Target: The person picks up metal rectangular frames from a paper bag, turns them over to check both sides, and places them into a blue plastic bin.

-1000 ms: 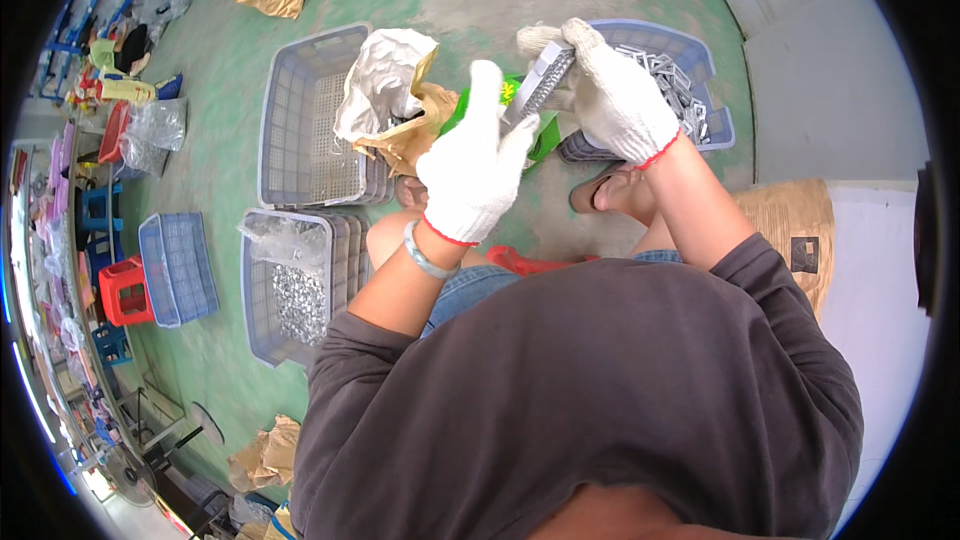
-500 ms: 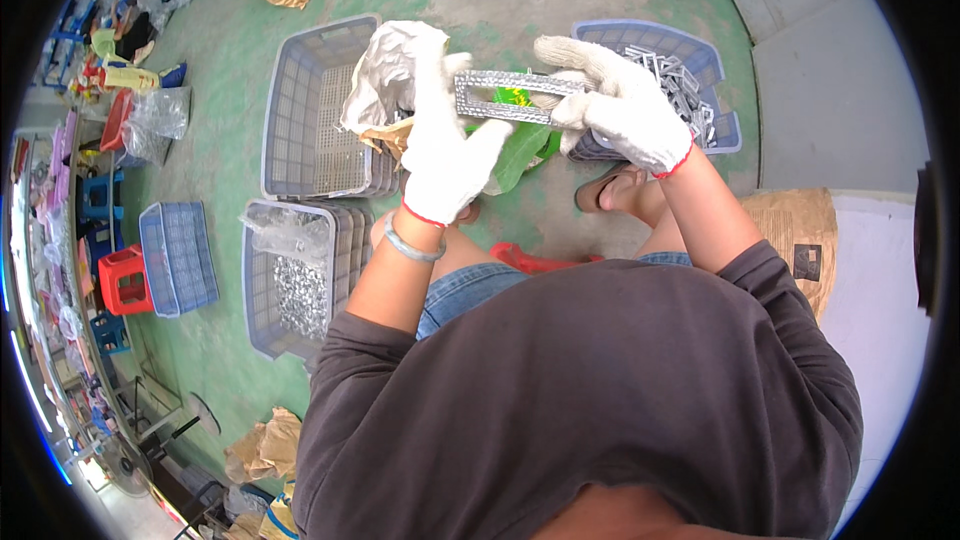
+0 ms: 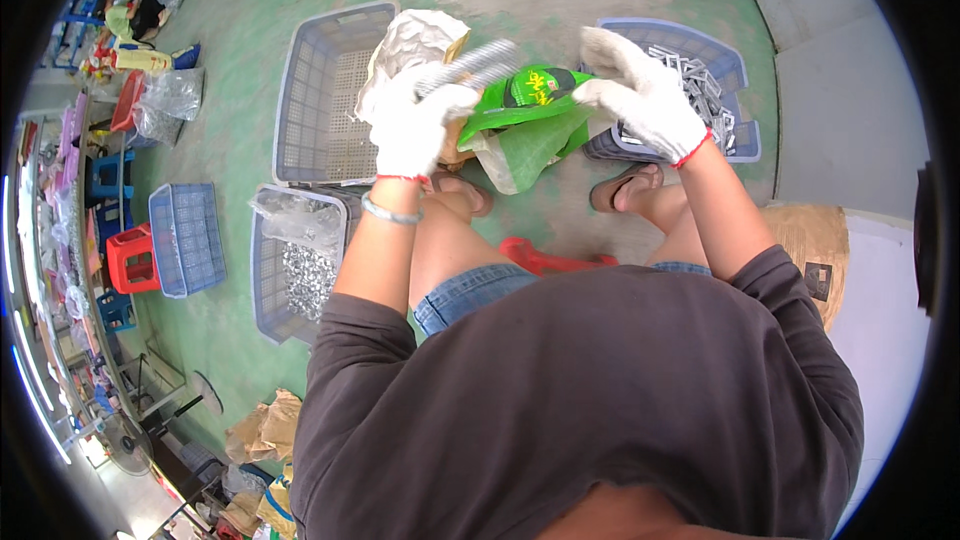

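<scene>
My left hand (image 3: 412, 132), in a white knit glove, grips a silver rectangular metal frame (image 3: 472, 66). The frame is tilted and a little blurred, its right end sticking out past the fingers. To its right, my gloved right hand (image 3: 655, 105) is raised with thumb and fingers apart, and nothing shows between them. Below and between the hands stands a green plastic bag (image 3: 528, 105) with a pale lining or flap. A crumpled white paper sack (image 3: 428, 35) rises just behind my left hand. Beyond my right hand, a blue-grey crate (image 3: 742, 72) contains many similar silver frames.
A large mesh crate (image 3: 296, 90) stands at the left, with another crate (image 3: 262, 285) of small silver parts nearer me. Farther left are a blue basket (image 3: 188, 240) and a red stool (image 3: 132, 258). Something red (image 3: 545, 258) lies between my feet. A grey-white wall (image 3: 840, 110) bounds the right.
My right hand has let go of the metal frame and moved slightly right. My left hand has shifted left and turned the frame to a steep tilt. More of the green bag shows.
</scene>
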{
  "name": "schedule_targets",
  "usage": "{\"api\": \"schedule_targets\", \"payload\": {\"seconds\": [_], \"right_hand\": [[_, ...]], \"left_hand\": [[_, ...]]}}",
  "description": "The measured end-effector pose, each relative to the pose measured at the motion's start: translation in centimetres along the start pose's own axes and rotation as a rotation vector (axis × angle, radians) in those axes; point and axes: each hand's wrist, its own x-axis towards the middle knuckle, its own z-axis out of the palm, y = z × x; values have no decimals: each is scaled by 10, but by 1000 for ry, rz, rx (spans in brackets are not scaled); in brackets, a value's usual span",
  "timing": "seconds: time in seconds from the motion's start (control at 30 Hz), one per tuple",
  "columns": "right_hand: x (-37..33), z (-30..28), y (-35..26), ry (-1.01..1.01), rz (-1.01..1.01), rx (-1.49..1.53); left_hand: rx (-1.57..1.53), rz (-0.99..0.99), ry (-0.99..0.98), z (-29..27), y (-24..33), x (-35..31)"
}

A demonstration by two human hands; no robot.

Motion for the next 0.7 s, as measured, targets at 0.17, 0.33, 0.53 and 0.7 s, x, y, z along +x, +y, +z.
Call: {"api": "schedule_targets", "payload": {"seconds": [0.17,0.33,0.53,0.7], "right_hand": [[7,-31,75,101,127,25],[0,-95,164,95,288,-102],[-9,-169,247,48,729,-684],[4,-158,363,-70,961,-782]], "left_hand": [[180,-268,301,-38,-95,51],[608,-529,-42,-36,-92,80],[667,-491,-168,-3,-81,73],[574,-473,18,6,-97,60]]}}
